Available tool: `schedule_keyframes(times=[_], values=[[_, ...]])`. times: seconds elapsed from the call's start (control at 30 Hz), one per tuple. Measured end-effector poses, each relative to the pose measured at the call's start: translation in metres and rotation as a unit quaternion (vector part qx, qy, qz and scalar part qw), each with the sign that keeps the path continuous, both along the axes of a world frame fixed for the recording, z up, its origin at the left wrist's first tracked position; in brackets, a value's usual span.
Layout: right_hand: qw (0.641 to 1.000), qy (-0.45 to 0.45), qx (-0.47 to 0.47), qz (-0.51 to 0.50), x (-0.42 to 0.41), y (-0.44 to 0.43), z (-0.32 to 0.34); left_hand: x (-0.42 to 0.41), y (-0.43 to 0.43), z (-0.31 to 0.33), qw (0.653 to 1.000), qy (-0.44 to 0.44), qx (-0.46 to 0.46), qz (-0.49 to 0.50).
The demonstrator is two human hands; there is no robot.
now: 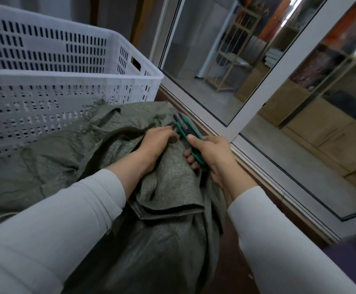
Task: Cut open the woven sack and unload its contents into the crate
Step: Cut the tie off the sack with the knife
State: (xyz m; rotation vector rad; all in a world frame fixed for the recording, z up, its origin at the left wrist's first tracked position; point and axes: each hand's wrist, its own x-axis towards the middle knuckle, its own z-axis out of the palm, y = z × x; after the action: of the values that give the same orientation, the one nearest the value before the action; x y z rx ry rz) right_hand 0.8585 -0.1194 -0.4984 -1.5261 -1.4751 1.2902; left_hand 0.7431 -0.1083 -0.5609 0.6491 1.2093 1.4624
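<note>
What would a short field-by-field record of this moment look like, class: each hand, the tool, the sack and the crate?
left hand: gripping a bunched fold of the sack
right hand: closed around the cutter's handle
cutter: green, tip pointing away from the person, at the sack near the left hand
sack: grey-green woven, crumpled, lying in front of the person
crate: white, perforated, behind the sack; no contents visible inside
</note>
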Motion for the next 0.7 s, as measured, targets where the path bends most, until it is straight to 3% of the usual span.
schedule_keyframes(times=[0.1, 0.17, 0.4, 0.7], values=[[0.997, 0.046, -0.047, -0.046, -0.002, -0.003, 0.003, -0.002, 0.000, -0.003, 1.000, -0.004, -0.007, 0.013], [0.998, 0.030, -0.046, -0.040, -0.002, -0.004, 0.002, -0.004, 0.001, -0.007, 1.000, -0.002, -0.014, 0.018], [0.982, -0.152, 0.075, 0.079, 0.000, -0.007, -0.003, -0.003, 0.005, -0.007, 0.997, 0.010, -0.027, 0.066], [0.899, -0.363, 0.202, 0.137, 0.000, -0.020, 0.003, 0.001, 0.015, -0.007, 0.994, 0.003, -0.046, 0.104]])
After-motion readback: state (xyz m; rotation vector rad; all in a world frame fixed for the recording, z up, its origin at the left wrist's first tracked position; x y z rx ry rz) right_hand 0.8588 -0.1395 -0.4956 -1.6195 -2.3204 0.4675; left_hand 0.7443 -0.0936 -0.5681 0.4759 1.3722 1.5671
